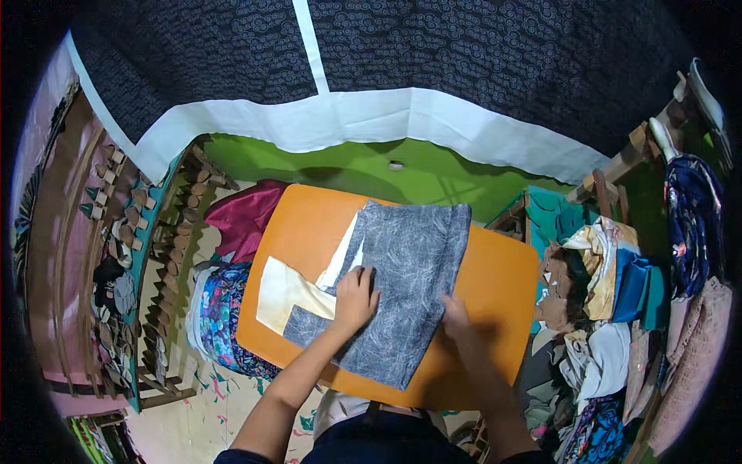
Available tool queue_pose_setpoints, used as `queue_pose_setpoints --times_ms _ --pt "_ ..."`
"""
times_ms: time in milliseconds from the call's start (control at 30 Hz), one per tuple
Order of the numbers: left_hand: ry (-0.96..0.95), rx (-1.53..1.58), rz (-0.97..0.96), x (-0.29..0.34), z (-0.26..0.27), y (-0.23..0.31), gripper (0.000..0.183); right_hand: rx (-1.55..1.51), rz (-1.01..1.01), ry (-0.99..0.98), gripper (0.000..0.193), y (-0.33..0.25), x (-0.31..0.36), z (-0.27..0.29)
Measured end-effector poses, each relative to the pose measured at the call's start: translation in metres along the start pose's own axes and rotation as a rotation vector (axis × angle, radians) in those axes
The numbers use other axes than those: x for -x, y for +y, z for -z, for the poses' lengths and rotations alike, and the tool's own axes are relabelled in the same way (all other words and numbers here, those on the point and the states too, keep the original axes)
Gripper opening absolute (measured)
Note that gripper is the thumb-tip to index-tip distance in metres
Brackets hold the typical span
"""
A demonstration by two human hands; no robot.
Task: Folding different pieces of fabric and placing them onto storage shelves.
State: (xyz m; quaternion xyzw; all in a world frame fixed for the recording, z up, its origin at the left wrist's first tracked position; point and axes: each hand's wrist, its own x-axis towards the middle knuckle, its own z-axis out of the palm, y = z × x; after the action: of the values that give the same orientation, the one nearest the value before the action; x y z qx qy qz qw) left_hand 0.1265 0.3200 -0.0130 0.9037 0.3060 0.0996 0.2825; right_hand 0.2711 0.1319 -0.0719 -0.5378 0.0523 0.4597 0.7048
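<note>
Cloth (410,286): grey, swirl-patterned, laid over the middle of the counter (498,298), lower corner near the person's side; a grey strip runs out lower left.
Left hand (355,300): on top of the cloth by its left edge, fingers bent down; I can't tell whether they pinch any of it.
Right hand (454,313): at the cloth's right edge, blurred; I can't tell if it's clamped on.
Cream piece (282,294): flat on the orange top, left of the left hand, partly under the grey strip.
Left of counter: I see magenta fabric (243,220) and a blue floral bundle (224,305).
Right of counter: mixed fabric heap, white cloth (607,359) included.
Far side: dark patterned drape (479,62), white-bordered, in front of a green wall (456,166).
</note>
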Motion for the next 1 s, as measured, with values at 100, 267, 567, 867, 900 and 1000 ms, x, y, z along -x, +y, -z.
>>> queue_pose_setpoints --times_ms 100,267,567,867,900,1000 --pt "0.039 -0.084 -0.269 0.036 0.003 0.007 0.055 -0.498 -0.311 0.043 0.04 0.022 0.014 0.016" --pt "-0.319 -0.303 -0.555 0.103 -0.001 -0.021 0.054 -0.242 0.158 -0.011 0.033 0.032 0.027 0.015" --pt "-0.429 -0.34 -0.678 0.131 0.034 -0.066 0.058 0.804 0.539 0.612 0.047 0.063 0.068 -0.036" --pt "-0.44 -0.464 -0.784 0.113 0.079 -0.136 0.046 1.867 0.705 -0.058 0.05 0.057 0.165 -0.113" --pt "-0.442 -0.46 -0.798 0.111 0.077 -0.14 0.046 1.866 0.698 -0.094 0.05 0.07 0.169 -0.114" --pt "-0.334 -0.423 -0.856 0.105 0.077 -0.143 0.042 1.935 0.657 -0.087 0.054 0.093 0.159 -0.099"
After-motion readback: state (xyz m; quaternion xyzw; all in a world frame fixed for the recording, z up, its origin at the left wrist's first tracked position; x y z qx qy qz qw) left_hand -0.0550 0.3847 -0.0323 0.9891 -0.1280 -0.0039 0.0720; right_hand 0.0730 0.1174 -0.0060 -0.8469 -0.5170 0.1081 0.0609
